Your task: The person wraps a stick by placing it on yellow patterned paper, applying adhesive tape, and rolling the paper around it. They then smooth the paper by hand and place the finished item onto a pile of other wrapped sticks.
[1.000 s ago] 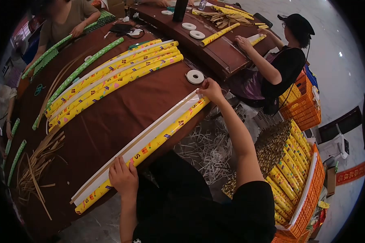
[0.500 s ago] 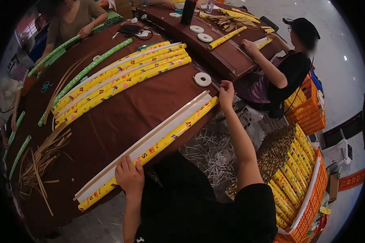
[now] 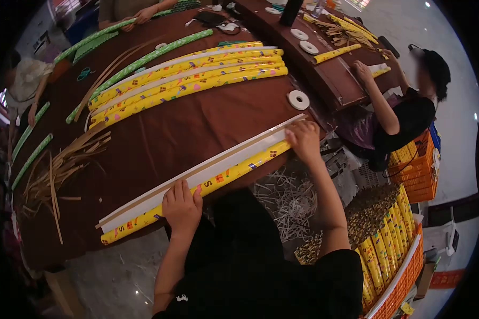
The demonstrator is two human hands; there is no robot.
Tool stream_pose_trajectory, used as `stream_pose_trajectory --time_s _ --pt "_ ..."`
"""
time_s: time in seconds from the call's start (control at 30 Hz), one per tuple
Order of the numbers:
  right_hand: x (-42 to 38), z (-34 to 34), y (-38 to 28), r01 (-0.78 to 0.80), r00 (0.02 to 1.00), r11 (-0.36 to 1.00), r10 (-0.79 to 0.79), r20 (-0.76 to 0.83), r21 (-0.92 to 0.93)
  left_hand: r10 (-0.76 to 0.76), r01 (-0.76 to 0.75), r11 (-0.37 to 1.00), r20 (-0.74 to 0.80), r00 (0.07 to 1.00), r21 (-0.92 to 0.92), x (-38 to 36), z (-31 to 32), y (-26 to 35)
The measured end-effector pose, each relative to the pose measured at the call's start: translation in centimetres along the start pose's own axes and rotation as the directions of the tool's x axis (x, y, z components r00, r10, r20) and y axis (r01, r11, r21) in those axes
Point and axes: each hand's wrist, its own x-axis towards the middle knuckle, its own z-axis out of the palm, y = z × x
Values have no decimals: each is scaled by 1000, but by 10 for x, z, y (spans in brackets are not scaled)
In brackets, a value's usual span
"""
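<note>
A yellow patterned roll lies along the near table edge, with its white sheet partly unrolled on the far side. A thin brown strip runs lengthwise along the sheet. My left hand rests on the roll and sheet left of the middle, fingers laid over them and spread a little. My right hand lies over the right end of the roll and sheet, fingers bent down onto it. A white tape ring is just beyond my right hand.
Several yellow rolls and green rolls lie across the brown table. Brown strips are heaped at left. An orange crate of yellow rolls stands at lower right. Co-workers are at the right and upper left.
My right hand has come down from the table edge onto the roll's right end, fingers lower. My left hand stays on the roll. The whole view has shifted.
</note>
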Motion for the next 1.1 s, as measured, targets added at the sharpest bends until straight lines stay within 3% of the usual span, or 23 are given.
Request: stream_pose_trajectory --time_s 0.07,0.17,0.2,0.27,0.33,0.37,0.43,0.5,0.57,0.7,0.77,0.87,1.1 --pt "1 7 24 -197 976 980 197 96 -16 -16 16 1000 -6 1000 7 4 -1 2" --pt "12 4 13 -112 994 985 110 -25 -131 -65 65 998 11 998 -5 3 -4 4" --pt "20 5 -5 -105 991 994 103 -82 -10 -63 63 998 -7 998 -23 2 -3 3" --pt "39 -11 -77 -90 996 890 82 39 446 -65 62 996 -54 996 -63 3 -4 2" --pt "48 -8 -140 62 982 730 -168 91 680 -93 90 995 -81 992 -50 3 -4 1" --pt "55 -13 -174 36 955 638 -249 161 770 -63 49 994 -146 987 -95 2 0 0" --pt "70 -5 -229 184 863 519 -492 115 835 -38 11 992 -213 976 -126 -2 3 -1" --pt "87 14 -275 249 762 418 -641 90 874 -47 12 988 -219 975 -157 -5 4 0" --pt "100 34 -310 358 657 439 -746 113 824 -73 44 989 -211 975 -139 -7 6 3" --pt "104 42 -347 353 579 537 -769 272 766 -78 51 992 -231 970 -119 -7 6 3" --pt "102 44 -352 213 519 514 -780 350 831 -75 45 990 -231 970 -135 -10 7 1" --pt "101 48 -357 131 516 530 -758 399 838 -81 44 987 -243 967 -153 -9 7 2" --pt "93 46 -357 124 550 530 -740 387 839 -91 53 982 -209 974 -179 -15 16 2"
